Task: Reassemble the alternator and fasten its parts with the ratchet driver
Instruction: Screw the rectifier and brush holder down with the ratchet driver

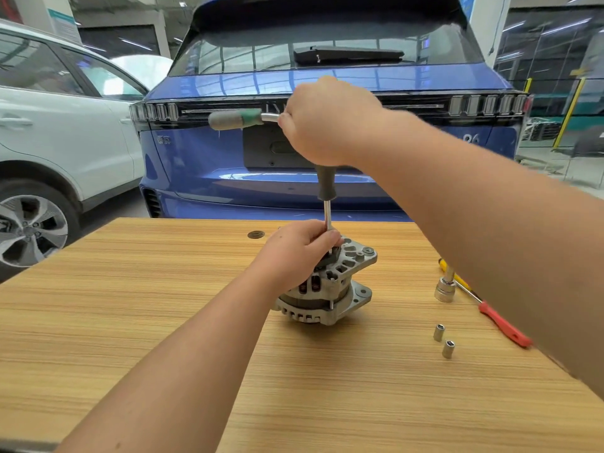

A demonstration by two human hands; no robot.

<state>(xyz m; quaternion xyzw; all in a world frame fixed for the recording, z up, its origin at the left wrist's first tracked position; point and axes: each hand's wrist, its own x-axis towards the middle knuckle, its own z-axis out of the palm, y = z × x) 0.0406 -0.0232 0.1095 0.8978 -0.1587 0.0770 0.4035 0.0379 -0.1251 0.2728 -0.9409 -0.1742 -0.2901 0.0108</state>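
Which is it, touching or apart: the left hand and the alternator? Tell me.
Touching. The head view shows the left hand resting on top of the alternator, its fingers curled round the driver's shaft where it meets the housing; no gap shows between them.

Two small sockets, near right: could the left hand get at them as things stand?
Probably not right away: the left hand grips the driver shaft atop the alternator. Once it lets go, bare table lies open toward the small sockets.

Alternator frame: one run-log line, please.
silver alternator upright on wooden table | left hand pinches driver shaft | right hand grips ratchet handle
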